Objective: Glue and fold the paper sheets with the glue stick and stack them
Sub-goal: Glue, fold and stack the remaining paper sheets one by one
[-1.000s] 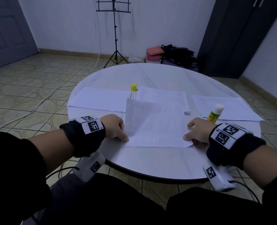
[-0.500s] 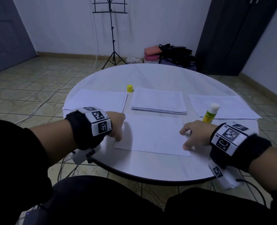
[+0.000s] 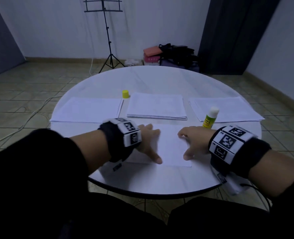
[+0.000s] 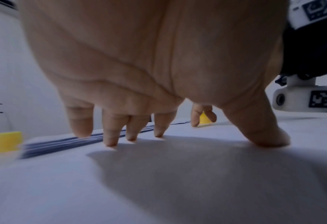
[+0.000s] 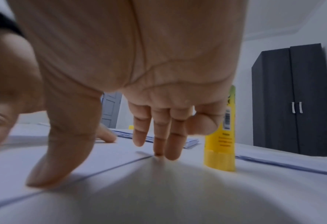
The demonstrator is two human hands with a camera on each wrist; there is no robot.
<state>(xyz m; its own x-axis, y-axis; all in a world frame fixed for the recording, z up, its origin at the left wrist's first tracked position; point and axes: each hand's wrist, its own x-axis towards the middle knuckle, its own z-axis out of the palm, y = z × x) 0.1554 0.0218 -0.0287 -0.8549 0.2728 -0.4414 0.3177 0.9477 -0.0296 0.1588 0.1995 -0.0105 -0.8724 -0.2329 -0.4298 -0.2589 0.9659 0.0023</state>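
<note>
**Both hands pressing a folded sheet flat at the table's near edge**

The left hand (image 3: 147, 144) and the right hand (image 3: 192, 143) are lying spread on the folded sheet (image 3: 171, 145), fingers straight and splayed, grasping nothing; fingertips (image 4: 110, 141) and thumbs are bearing down on the paper, as both wrist views are showing. The sheet is sitting in the lower middle of the head view, near the front rim of the round white table (image 3: 160, 183).

Such paper is likely handling light, limp and slippery on the smooth top, so flat pressure is suiting it better than a pinch; for lifting, an edge or corner looks like the place to take hold, gently, since it creases easily.

Beyond the hands, three paper groups are lying in a row across the middle of the frame: a left pile (image 3: 89, 109), a thicker centre stack (image 3: 157, 106) and a right pile (image 3: 229, 107). One glue stick (image 3: 210, 118) is standing upright and uncapped just right of the folded sheet, and its one yellow cap (image 3: 125, 94) is standing apart, between the left pile and the centre stack.
</note>
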